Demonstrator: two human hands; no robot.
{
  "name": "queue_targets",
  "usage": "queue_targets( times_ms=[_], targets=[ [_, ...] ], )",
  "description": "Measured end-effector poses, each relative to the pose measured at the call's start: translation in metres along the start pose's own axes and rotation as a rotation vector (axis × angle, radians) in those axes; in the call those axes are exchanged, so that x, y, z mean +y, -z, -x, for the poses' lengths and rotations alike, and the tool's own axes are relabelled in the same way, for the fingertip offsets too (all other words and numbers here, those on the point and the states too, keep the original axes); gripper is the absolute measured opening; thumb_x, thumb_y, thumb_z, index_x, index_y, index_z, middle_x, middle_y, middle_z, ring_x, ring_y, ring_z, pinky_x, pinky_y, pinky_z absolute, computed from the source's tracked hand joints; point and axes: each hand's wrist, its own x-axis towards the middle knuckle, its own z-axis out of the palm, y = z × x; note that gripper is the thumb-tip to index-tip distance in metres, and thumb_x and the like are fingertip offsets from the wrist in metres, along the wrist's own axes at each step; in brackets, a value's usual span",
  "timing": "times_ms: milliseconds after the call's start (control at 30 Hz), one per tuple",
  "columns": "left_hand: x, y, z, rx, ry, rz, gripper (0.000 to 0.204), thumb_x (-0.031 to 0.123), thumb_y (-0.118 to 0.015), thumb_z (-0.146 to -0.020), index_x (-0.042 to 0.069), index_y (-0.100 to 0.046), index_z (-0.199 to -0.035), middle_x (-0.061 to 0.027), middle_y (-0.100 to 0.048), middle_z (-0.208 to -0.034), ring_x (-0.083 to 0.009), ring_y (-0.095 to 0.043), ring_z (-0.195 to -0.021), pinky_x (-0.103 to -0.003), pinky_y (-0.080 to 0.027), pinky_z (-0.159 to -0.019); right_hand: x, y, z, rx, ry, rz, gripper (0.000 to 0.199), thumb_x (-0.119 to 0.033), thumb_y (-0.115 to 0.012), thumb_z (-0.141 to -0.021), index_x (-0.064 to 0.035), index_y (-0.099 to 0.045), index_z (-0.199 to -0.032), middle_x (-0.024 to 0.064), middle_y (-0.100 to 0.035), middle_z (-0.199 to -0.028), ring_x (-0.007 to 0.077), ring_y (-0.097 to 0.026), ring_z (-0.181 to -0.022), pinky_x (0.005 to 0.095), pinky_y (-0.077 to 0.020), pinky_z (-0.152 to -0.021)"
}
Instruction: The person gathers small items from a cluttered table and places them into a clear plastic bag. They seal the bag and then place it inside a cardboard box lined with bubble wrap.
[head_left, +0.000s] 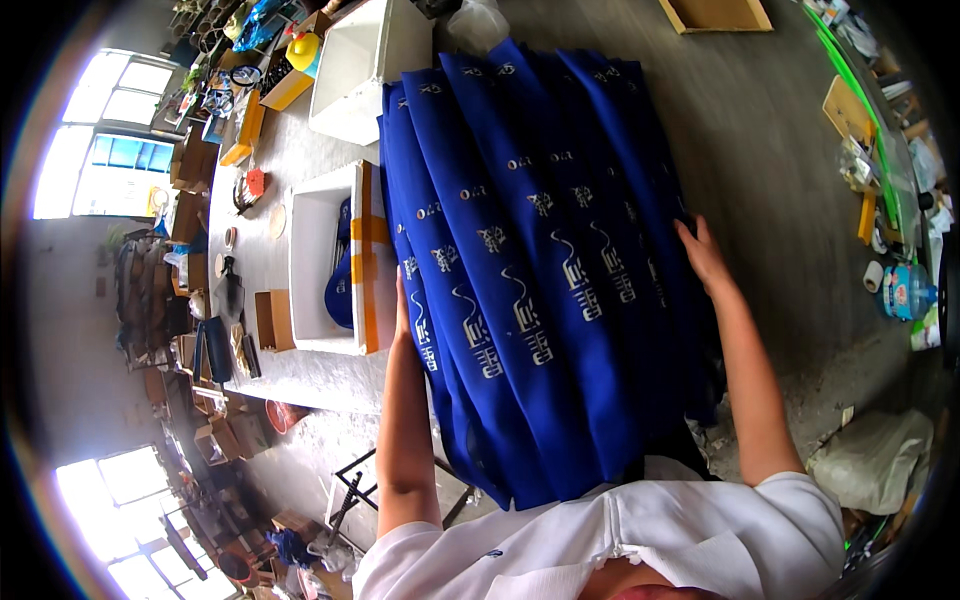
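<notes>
A thick bundle of long, dark blue fabric pieces (535, 270) with white printing fills the middle in front of me. The pieces lie side by side in lengthwise folds, and the near end reaches my white shirt. My left hand (402, 312) lies along the bundle's left side, mostly edge-on, its fingertips hard to make out. Against the right side rests my right hand (705, 258), fingers slightly bent over the fabric. Between them the two hands clasp the bundle.
Left of the bundle, a white foam box (325, 250) with orange tape holds blue items on a table (265, 365). Another foam box (365, 70) stands beyond it. A shallow tray (715, 12) sits at the far edge. Bottles and clutter line the right, near a blue-labelled jug (905, 292).
</notes>
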Motion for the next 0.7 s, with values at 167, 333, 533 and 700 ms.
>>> queue_targets(
  times_ms=[167,333,533,700],
  targets=[
    [-0.041,-0.056,0.028,0.062,-0.025,0.138,0.072,0.06,-0.032,-0.089,0.006,-0.032,-0.137,-0.017,-0.043,-0.133,-0.0313,-0.047,-0.116,-0.043,-0.041,-0.098,0.01,0.031,-0.023,-0.055,0.045,0.013,0.063,-0.045,-0.05,-0.087,-0.0004,-0.039,-0.13,0.0235,-0.049,-0.125,0.0322,-0.048,-0.117,0.0348,-0.0364,-0.097],
    [-0.104,-0.146,0.054,0.198,-0.005,0.283,0.08,0.067,-0.034,-0.084,0.007,-0.031,-0.137,-0.0171,-0.041,-0.133,-0.0317,-0.046,-0.117,-0.046,-0.039,-0.098,0.038,0.1,-0.089,-0.206,0.19,0.299,0.059,-0.044,-0.044,-0.089,0.0017,-0.042,-0.127,0.0267,-0.047,-0.126,0.036,-0.048,-0.116,0.0374,-0.0372,-0.096],
    [-0.205,-0.21,0.07,0.39,-0.009,0.229,0.087,0.069,-0.043,-0.08,0.006,-0.02,-0.136,-0.0161,-0.035,-0.135,-0.0286,-0.04,-0.122,-0.042,-0.035,-0.1,-0.056,0.148,-0.063,-0.163,0.331,0.45,0.054,-0.045,-0.047,-0.089,-0.0019,-0.05,-0.121,0.0177,-0.05,-0.123,0.0273,-0.048,-0.114,0.0335,-0.0366,-0.095],
    [-0.185,-0.184,0.082,0.38,0.157,0.259,0.07,0.065,-0.037,-0.083,0.007,-0.046,-0.119,-0.0099,-0.058,-0.102,-0.024,-0.05,-0.099,-0.038,-0.038,-0.086,-0.121,0.109,-0.004,-0.425,0.333,0.407,0.053,-0.047,-0.045,-0.091,-0.003,-0.051,-0.119,0.0075,-0.055,-0.117,0.0169,-0.048,-0.11,0.0293,-0.0346,-0.096]
  ],
)
